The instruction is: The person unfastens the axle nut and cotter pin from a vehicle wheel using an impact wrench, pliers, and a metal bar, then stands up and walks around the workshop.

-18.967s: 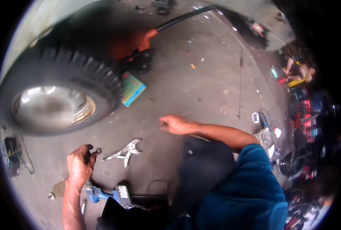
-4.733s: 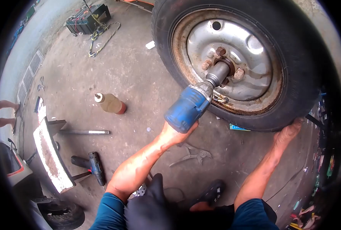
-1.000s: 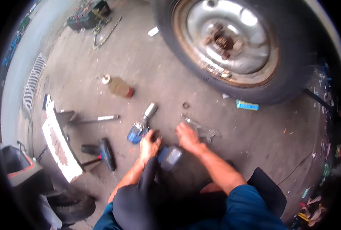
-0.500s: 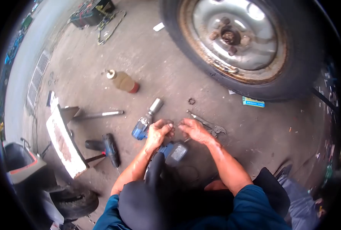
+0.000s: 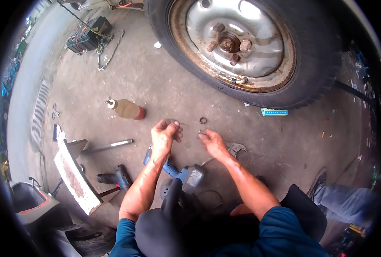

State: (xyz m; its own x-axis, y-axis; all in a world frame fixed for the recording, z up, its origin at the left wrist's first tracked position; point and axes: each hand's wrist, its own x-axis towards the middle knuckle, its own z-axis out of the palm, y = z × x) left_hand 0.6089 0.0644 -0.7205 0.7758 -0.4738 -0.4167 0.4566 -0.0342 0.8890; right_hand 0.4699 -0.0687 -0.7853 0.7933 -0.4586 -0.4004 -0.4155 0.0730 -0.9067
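Pinching a thin wire-like piece (image 5: 183, 124) between closed fingertips, the left hand (image 5: 162, 138) has drawn apart from its partner; with the impact wrench (image 5: 173, 170) now laid down, handwork apparently replaces power driving. The right hand (image 5: 212, 142), fingertips together, holds nothing I can identify, near locking pliers (image 5: 237, 147).
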